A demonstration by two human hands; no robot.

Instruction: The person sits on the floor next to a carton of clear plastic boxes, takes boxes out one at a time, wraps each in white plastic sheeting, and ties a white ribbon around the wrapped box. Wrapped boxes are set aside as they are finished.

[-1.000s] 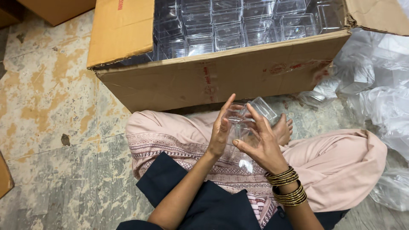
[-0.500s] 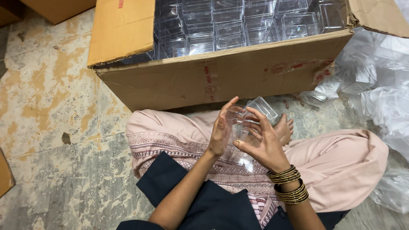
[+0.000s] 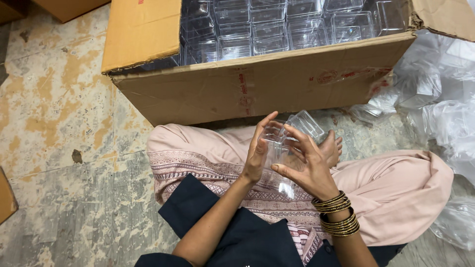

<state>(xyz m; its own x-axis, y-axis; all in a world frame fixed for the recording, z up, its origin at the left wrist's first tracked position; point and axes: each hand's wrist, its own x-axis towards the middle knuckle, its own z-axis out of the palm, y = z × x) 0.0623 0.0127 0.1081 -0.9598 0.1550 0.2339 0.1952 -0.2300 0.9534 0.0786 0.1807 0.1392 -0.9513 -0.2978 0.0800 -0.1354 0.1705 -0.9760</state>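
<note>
I sit cross-legged on the floor and hold a clear plastic box above my lap with both hands. My left hand presses flat against its left side, fingers pointing up. My right hand, with several gold bangles on the wrist, grips its right and near sides with spread fingers. The box's far corner sticks out tilted beyond my fingers. Just ahead stands a large cardboard carton filled with several rows of the same clear boxes.
Crumpled clear plastic bags lie piled at the right. The carton's flap hangs open at the left. The floor is worn, stained stone. Another cardboard piece pokes in at the left edge.
My hands have shifted slightly around the clear box; the fingers of my right hand have spread and re-gripped. The box stays in the same place over my lap.
</note>
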